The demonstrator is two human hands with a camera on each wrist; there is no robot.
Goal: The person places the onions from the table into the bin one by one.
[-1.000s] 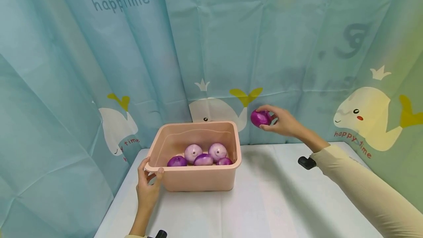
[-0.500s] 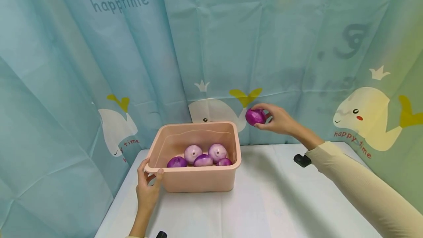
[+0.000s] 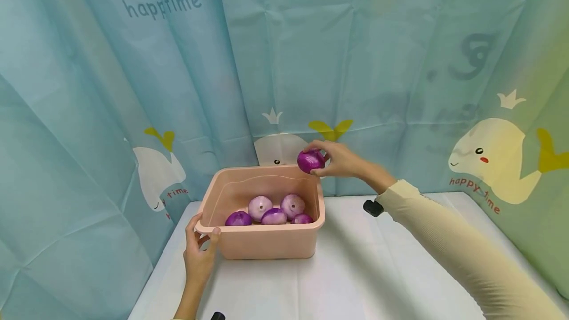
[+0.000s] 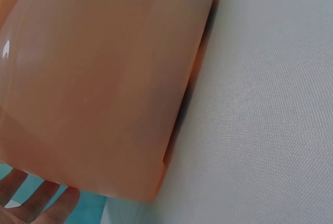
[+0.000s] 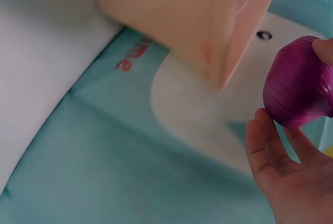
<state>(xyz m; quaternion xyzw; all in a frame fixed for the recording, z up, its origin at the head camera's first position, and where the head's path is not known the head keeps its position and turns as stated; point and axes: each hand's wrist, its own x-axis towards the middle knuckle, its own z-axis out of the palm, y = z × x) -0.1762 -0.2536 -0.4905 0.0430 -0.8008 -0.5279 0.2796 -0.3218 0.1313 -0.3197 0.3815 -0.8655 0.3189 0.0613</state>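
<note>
My right hand [image 3: 340, 159] pinches a purple onion [image 3: 310, 161] between thumb and fingers, above the back right corner of a pink plastic bin [image 3: 266, 242]. In the right wrist view the same onion [image 5: 299, 83] shows its shiny purple skin, with the hand [image 5: 291, 172] around it. Several onions [image 3: 274, 216] lie inside the bin, some pale and some deeper purple. My left hand [image 3: 199, 256] grips the bin's front left corner by the rim, thumb at the front. The left wrist view shows the bin's wall [image 4: 99, 78] and a few fingertips [image 4: 65, 203] against its side.
The bin stands on a white-covered table [image 3: 346, 270]. Behind and at both sides hangs a blue-green curtain [image 3: 302, 63] printed with whales and lettering, close behind the bin. Small black devices [image 3: 373, 208] sit at the wrists.
My right hand has carried the onion leftward, from right of the bin to over its back right corner. The left hand and the bin have stayed in place.
</note>
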